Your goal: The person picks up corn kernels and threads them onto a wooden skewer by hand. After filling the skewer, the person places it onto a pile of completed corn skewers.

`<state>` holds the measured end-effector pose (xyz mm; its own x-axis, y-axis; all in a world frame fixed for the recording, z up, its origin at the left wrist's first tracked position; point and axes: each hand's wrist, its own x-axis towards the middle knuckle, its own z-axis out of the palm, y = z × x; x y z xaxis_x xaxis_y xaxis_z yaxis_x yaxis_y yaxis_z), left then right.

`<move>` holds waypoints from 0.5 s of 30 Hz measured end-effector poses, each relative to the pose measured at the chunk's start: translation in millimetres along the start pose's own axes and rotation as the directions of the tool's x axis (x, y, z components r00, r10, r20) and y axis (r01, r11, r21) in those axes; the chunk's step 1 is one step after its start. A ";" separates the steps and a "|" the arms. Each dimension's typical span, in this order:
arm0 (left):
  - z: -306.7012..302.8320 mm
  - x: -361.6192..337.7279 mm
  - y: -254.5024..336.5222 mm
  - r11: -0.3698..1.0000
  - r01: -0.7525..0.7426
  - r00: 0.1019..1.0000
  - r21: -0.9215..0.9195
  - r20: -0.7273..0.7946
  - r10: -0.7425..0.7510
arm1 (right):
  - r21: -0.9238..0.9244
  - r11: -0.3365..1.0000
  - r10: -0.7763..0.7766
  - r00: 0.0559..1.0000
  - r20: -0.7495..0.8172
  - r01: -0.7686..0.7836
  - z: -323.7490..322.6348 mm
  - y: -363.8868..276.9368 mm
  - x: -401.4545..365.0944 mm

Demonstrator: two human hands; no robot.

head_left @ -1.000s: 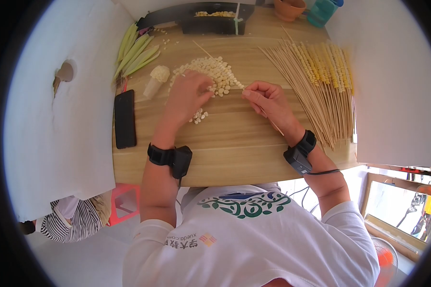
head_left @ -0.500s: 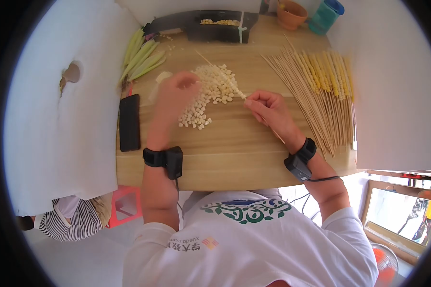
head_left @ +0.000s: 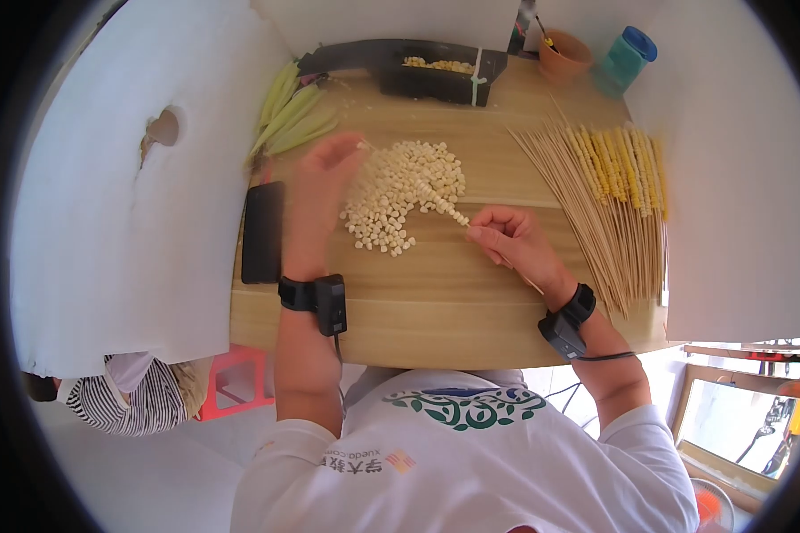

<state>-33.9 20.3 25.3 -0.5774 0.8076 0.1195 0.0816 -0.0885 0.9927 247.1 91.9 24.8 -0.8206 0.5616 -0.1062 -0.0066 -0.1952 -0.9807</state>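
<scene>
My right hand [head_left: 516, 244] is closed in a pinch on a thin wooden skewer [head_left: 532, 282]. Pale corn kernels [head_left: 444, 207] are threaded along it, and it slants up to the left over the table. At its far end is my left hand [head_left: 324, 173], thumb and fingers pinched together on what looks like a pale kernel, though motion smears it. Beneath the skewer spreads a loose heap of pale corn kernels [head_left: 382, 209]. Both wrists wear black strapped devices.
Bare skewers [head_left: 587, 231] and skewers threaded with yellow kernels [head_left: 622, 169] lie right. A phone [head_left: 262, 233] and green corn husks [head_left: 293, 120] lie left. Behind stand a black container of kernels [head_left: 436, 80], a clay pot [head_left: 564, 60] and a teal cup [head_left: 627, 62]. White panels flank the table.
The whole view has shifted, so the table sits lower and further right. My left hand has come to the skewer's far end; my right hand still holds the skewer.
</scene>
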 end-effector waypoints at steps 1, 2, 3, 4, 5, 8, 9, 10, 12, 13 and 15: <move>0.4 -0.8 1.8 1.000 0.012 1.000 -0.020 0.001 -0.012 | -0.003 1.000 0.012 1.000 -0.008 -0.012 0.6 -1.3 -0.4; 0.6 -1.6 3.1 0.999 0.024 1.000 -0.040 0.003 -0.024 | -0.005 1.000 0.025 1.000 -0.017 -0.025 0.9 -2.0 -0.8; 0.2 -2.1 3.8 0.999 0.023 1.000 -0.041 0.002 -0.023 | -0.007 1.000 0.025 1.000 -0.016 -0.025 1.0 -2.0 -0.9; -0.4 -2.4 4.5 0.997 0.023 1.000 -0.070 0.015 -0.022 | -0.004 1.000 0.023 1.000 -0.015 -0.023 0.9 -1.7 -0.8; -1.0 -2.5 4.8 0.995 0.023 0.999 -0.099 0.029 -0.020 | -0.002 1.000 0.021 1.000 -0.014 -0.021 0.7 -1.3 -0.7; -3.1 -1.5 4.8 0.992 0.022 0.999 -0.128 0.034 -0.017 | -0.009 1.000 0.016 1.000 -0.008 -0.016 0.2 0.5 -0.3; -4.4 -0.7 3.8 0.992 0.019 0.999 -0.129 0.030 -0.015 | -0.011 1.000 0.014 1.000 -0.004 -0.014 0.0 0.6 0.0; -5.7 0.1 2.4 0.989 0.016 0.999 -0.144 0.033 -0.011 | -0.010 1.000 0.013 1.000 -0.002 -0.013 -0.1 0.8 -0.1; -7.4 1.2 1.7 0.987 0.012 0.999 -0.159 0.033 -0.007 | -0.010 1.000 0.011 1.000 0.004 -0.011 0.1 0.8 0.2; -8.0 1.4 2.1 0.988 0.012 0.999 -0.151 0.033 -0.007 | 0.002 1.000 0.008 1.000 0.011 -0.008 0.5 0.5 0.2; -9.2 1.8 1.6 0.990 0.013 0.999 -0.143 0.031 -0.009 | 0.015 1.000 0.007 1.000 0.019 -0.007 1.0 -0.1 -0.4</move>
<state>-42.2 16.3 27.3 -0.5528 0.8260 0.1103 -0.0433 -0.1606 0.9861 246.9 90.9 25.1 -0.8312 0.5450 -0.1100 -0.0094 -0.2116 -0.9773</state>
